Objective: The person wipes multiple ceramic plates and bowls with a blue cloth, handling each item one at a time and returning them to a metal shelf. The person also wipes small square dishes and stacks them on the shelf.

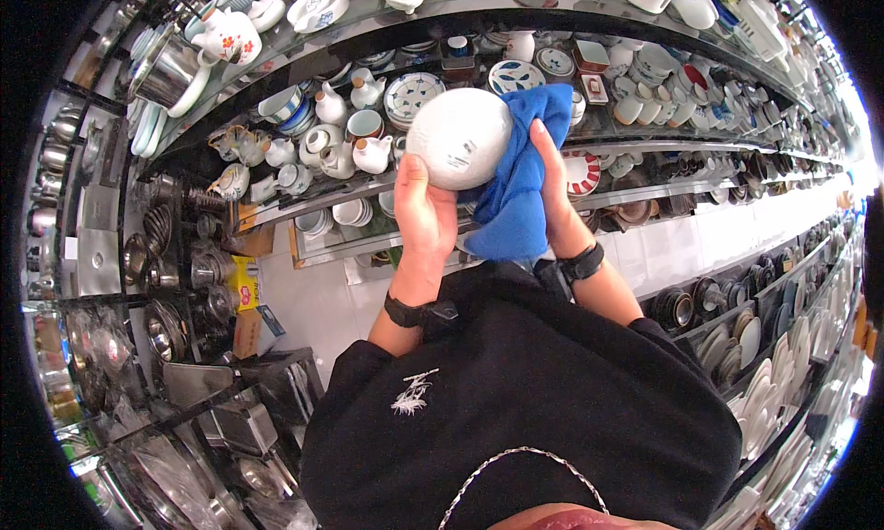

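Note:
Up in front of my chest is a round white ceramic piece (459, 133), with dark marks on the side that faces me; its exact kind I cannot tell. My left hand (423, 209) grips it at the lower left edge, thumb on the near face. A blue cloth (521, 184) covers its right edge and hangs down in folds. My right hand (550, 160) holds the cloth against that edge, with the thumb uppermost and the other fingers hidden behind the fabric.
Just beyond my hands, a shelf carries small white teapots (373, 153), patterned plates (414, 96) and cups (649, 109). A glass shelf above holds a floral teapot (231, 38). Metalware racks (155, 254) stand left; stacked plates (753, 371) fill shelves at right.

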### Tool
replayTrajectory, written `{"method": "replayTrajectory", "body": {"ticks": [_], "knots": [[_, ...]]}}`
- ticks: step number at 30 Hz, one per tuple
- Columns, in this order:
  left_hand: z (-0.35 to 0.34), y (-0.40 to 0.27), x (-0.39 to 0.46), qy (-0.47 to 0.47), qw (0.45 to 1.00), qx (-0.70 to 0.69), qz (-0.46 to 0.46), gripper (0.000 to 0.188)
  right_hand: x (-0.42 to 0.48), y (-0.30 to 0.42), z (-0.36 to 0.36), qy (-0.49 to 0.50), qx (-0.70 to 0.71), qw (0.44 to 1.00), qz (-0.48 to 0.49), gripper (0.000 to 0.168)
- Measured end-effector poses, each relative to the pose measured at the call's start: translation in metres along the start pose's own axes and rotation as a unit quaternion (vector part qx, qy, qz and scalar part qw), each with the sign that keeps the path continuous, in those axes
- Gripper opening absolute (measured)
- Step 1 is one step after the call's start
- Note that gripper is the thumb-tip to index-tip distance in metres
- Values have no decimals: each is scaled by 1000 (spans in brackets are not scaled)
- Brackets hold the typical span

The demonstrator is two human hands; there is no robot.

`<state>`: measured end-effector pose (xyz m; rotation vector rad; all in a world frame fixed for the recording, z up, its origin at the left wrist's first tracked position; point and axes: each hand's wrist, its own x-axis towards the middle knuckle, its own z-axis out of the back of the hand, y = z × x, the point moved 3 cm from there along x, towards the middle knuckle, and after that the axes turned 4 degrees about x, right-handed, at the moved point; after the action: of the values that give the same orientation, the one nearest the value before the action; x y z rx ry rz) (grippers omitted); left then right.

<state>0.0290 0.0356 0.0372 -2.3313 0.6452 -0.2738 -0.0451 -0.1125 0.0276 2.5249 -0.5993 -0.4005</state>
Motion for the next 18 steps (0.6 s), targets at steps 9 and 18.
{"method": "replayTrajectory", "body": {"ticks": [9, 18], "knots": [[16, 15, 6, 41, 998, -51, 11, 53, -22, -29, -4, -34, -35, 995, 85, 56], [54, 2, 3, 73, 983, 127, 107, 47, -13, 15, -17, -11, -311, 937, 157, 41]]}}
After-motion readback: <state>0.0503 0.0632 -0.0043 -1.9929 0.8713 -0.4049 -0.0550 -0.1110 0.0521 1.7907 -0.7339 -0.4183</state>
